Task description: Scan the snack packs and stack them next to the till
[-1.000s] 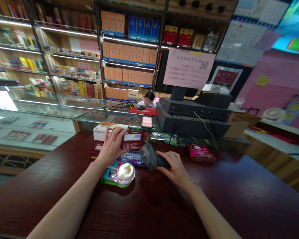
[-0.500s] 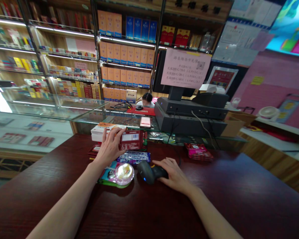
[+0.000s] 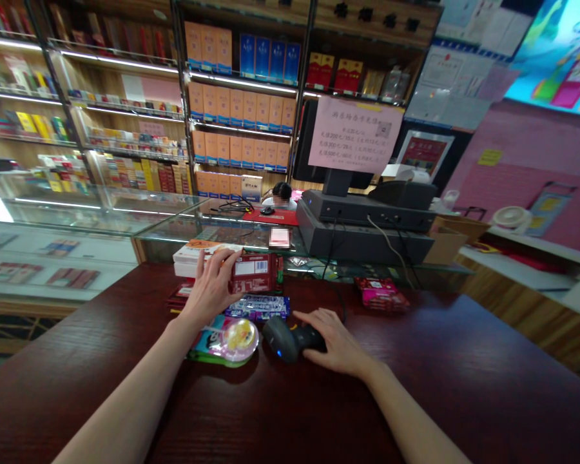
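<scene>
My left hand is closed on the left end of a dark red box, its thumb at the lower edge and fingers over the top. The box's barcode label faces me. Behind that hand sits a white and orange box, partly covered by it. My right hand wraps the handle of a black barcode scanner, which shows a blue light and lies low over the counter. Between the hands are purple wrapped snack bars and a round clear-topped candy pack on a blue and green bag.
The dark wooden counter spreads around both arms. Red and pink packets lie at its right. Beyond stands a monitor with a pink notice on a black till. A person is behind the glass case.
The view has shifted slightly. Both hands keep their holds on the dark red box and the barcode scanner, and the packs on the counter look unmoved.
</scene>
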Demonstrator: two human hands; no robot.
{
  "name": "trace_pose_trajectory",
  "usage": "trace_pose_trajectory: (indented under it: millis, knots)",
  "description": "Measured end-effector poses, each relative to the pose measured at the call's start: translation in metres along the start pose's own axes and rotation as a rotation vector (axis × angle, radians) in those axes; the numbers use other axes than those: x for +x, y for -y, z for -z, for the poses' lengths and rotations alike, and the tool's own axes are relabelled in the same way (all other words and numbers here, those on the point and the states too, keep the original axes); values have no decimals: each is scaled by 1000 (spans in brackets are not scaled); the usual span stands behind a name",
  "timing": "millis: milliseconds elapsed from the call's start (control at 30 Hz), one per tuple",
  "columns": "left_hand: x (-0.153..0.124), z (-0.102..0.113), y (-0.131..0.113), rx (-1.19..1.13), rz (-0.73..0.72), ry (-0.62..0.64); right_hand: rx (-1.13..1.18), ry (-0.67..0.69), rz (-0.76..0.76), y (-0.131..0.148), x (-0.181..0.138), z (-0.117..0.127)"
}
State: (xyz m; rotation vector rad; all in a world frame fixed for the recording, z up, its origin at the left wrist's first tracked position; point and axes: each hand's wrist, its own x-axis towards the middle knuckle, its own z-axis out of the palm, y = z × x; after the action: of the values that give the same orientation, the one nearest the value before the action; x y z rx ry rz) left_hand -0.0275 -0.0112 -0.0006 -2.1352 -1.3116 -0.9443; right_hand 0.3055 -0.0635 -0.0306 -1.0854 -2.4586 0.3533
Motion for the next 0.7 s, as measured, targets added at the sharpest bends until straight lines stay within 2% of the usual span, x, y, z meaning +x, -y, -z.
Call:
trace_pose_trajectory:
  millis: [333, 700]
  knots:
    - [7, 3, -24, -83, -91, 23, 338, -402, -168, -10, 22, -7]
    - [16, -6, -52, -203, -182, 87, 648, -513, -279, -17, 34, -13]
